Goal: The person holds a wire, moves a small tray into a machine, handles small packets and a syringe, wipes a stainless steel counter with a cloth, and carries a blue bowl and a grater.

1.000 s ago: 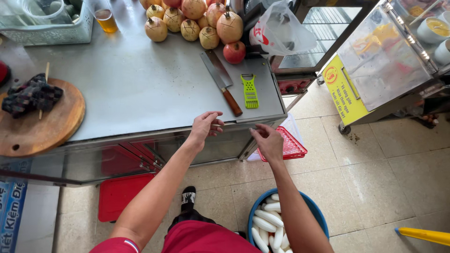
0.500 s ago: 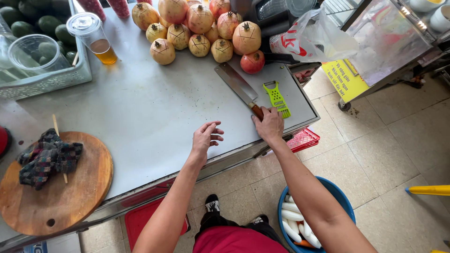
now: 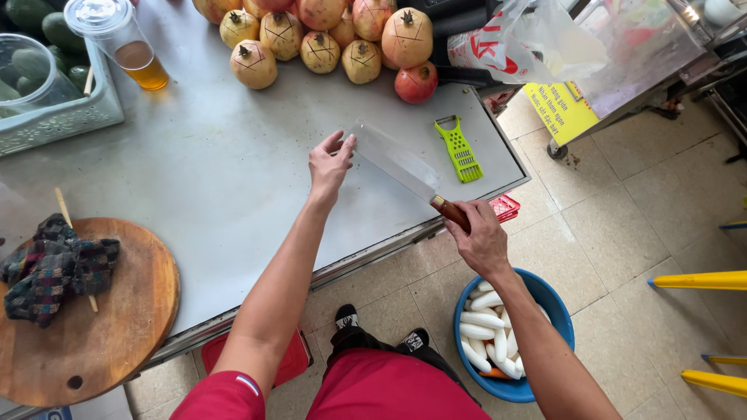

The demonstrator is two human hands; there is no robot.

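Two hands meet one broad steel cleaver (image 3: 397, 162) above the grey metal worktop (image 3: 218, 171): right hand (image 3: 478, 237) clenched around its brown wooden handle, left hand (image 3: 330, 165) open, fingertips touching the blade's tip. Below, a blue plastic tub (image 3: 556, 311) holds white peeled roots (image 3: 490, 330).

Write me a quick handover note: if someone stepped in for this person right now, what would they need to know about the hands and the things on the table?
Right hand: closed around the wooden handle of the cleaver, holding it over the steel table.
Left hand: open, fingers touching the far end of the blade.
Nearby: green peeler just right of the blade; pomegranates along the table's back edge; round wooden board at the left with a checked cloth on it; blue basin of peeled white pieces on the floor under the right arm.
Done: cleaver picked up.
Left: nothing lies under the blade; no pomegranate looks cut.
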